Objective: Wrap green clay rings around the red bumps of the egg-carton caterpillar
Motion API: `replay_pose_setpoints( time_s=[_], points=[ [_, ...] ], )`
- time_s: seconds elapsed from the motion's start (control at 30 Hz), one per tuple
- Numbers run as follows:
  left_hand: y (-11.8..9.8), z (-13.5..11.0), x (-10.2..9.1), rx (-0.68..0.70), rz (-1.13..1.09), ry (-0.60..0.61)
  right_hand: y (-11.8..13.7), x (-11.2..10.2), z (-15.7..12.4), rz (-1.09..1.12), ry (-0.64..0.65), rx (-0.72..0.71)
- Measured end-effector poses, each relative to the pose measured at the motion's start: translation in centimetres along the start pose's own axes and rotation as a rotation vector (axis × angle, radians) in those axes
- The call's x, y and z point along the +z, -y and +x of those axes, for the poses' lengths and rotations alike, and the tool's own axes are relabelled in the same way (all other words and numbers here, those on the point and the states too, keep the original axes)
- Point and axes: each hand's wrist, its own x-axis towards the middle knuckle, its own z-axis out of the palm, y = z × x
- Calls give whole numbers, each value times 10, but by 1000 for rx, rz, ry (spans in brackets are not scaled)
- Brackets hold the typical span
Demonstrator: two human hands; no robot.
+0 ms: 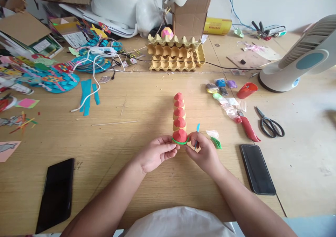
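To lay the green strip neatly, it seems best to steady the near end of the row of red-capped egg-carton cups with the left hand and press gently along the strip with the right hand, working from one side round to the other so that it follows the rim without stretching or creasing. Light pressure should also spare the red cap above it from dents. The blue tool is best kept tipped away from the cap. The row stands out from the person across the table, its near end between the two hands. The left fingers and thumb are narrow, holding that end from its left and near side; how firmly, I cannot tell. The right fingers curl round the blue tool, which points up, while their tips meet the strip's right end.
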Motion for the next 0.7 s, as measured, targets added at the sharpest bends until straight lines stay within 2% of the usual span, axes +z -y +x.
replay_pose_setpoints(
  time_s=[0.13,0.3,0.4,0.53,0.7],
  points=[
    [-1,-1,0,19,-29,0,2,-19,1,74,47,51],
    [-2,-2,0,43,-40,-9,-2,-43,5,380,9,186],
    [-2,-3,2,42,-73,-16,-5,-45,4,380,-35,189],
    [-1,-3,4,47,-106,-24,-6,-39,-4,416,-78,122],
    [-1,-3,6,66,-96,-22,-3,-35,-8,489,-12,113]
  ],
)
